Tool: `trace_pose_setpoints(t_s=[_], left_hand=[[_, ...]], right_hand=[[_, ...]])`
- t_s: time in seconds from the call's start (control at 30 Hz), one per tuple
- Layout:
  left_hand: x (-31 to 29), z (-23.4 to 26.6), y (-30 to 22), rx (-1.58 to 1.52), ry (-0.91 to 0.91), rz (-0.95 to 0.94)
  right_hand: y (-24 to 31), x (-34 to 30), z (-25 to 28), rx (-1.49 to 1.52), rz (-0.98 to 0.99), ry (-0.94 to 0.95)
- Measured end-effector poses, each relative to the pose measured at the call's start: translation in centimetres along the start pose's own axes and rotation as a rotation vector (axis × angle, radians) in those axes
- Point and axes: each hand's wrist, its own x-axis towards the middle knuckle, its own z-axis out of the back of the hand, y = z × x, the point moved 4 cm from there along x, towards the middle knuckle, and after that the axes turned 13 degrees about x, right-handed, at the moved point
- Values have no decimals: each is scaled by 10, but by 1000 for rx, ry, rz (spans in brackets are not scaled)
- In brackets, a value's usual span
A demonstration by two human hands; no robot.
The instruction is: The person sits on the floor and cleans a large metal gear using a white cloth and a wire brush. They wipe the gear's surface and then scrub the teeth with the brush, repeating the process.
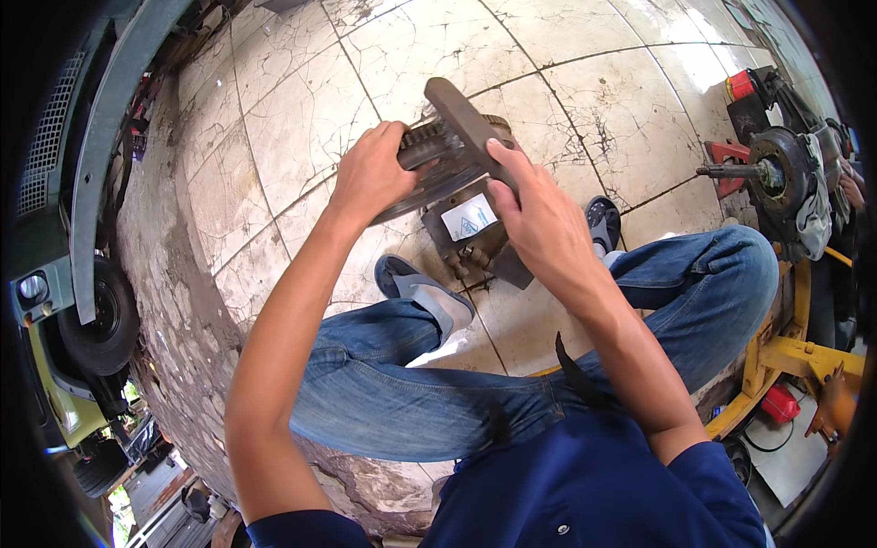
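My left hand [376,172] is closed round the near-left rim of a round, dark metal part with a ridged, toothed-looking edge [422,139]; motion blur hides its detail. In my right hand [546,217] is a long, flat grey-brown bar [466,123], pinched near its lower end with the thumb on top. The bar slants up and left across the round part, and I cannot tell whether they touch. Just below lies a dark box-shaped block [441,230] with a white and blue label [470,217], partly covered by the round part and my right hand.
My feet in dark slippers [399,274] rest on cracked, stained floor tiles [301,100]. At right stand a wheel hub with a shaft [776,173] and a yellow metal frame [776,361]. A vehicle with a black tyre [100,315] is at left, beside rough concrete [178,301].
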Motion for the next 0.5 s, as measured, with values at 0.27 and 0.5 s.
trace_pose_setpoints(t_s=[0.27,0.5], left_hand=[[9,-4,-16,48,2,-91],[9,1,-7,75,46,20]], right_hand=[[-3,35,-4,-78,29,-24],[5,35,-1,-65,32,29]])
